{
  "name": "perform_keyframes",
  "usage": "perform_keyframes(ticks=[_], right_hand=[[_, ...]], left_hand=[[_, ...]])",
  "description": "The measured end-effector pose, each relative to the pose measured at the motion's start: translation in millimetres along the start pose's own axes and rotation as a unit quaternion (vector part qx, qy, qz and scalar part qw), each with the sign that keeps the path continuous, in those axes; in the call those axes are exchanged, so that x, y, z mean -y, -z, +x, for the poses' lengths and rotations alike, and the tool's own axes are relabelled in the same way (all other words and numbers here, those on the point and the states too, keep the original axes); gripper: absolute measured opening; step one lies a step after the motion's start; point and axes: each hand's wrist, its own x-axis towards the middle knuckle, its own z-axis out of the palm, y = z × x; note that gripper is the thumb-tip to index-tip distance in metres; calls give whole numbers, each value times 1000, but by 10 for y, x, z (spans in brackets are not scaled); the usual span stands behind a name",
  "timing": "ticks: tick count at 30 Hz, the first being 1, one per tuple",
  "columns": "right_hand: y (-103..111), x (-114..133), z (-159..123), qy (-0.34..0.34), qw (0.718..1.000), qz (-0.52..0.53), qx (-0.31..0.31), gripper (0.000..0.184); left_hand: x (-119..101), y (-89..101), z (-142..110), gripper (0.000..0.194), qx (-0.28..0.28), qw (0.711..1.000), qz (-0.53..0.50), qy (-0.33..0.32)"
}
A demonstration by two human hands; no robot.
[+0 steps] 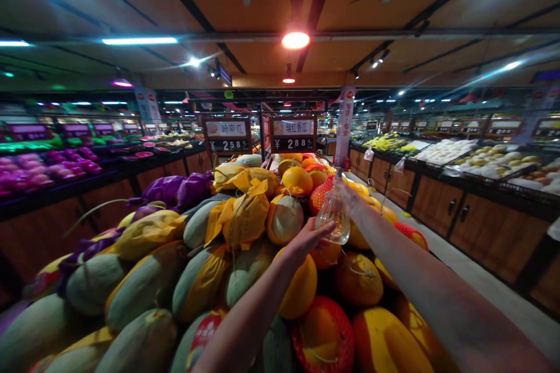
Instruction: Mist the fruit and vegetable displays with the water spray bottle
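A clear, ribbed, pear-shaped bottle [335, 209] with a narrow neck is held upright above the heaped melons. My left hand [308, 235] closes on its lower body from the left, thumb across the front. At the upper right side, my right hand [346, 193] grips near the neck, its fingers partly hidden behind the bottle. Just behind sits an orange melon in a red foam net [318, 198]. Below the bottle lie more orange melons, among them one with a dry stem [359, 278]. The bottle's contents are hard to make out.
Grey-green melons [142, 341] fill the left of the display, some wrapped in yellow paper [247, 212] or purple paper [184, 189]. Two price signs [293, 135] stand at the back. Produce counters [441, 195] run along both sides; a red lamp [296, 39] hangs overhead.
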Motion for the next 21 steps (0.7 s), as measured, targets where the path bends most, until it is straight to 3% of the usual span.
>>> perform_keyframes(ticks=[4,11,15,18,21], right_hand=[[-327,118,-9,10,998,-9,64,36],[-1442,107,-337,61,953,-40,292,31],[-1958,-54,-540,64,929,-64,358,32],[-2086,-168,-582,55,934,-67,347,37],[-1965,-235,-487,50,951,-61,298,41]], left_hand=[[-60,184,-58,84,-33,998,-21,-44],[41,754,-443,96,-150,979,-68,-121],[93,1024,-719,96,-243,956,-76,-145],[99,1139,-841,97,-257,956,-69,-125],[87,1137,-845,96,-219,969,-60,-101]])
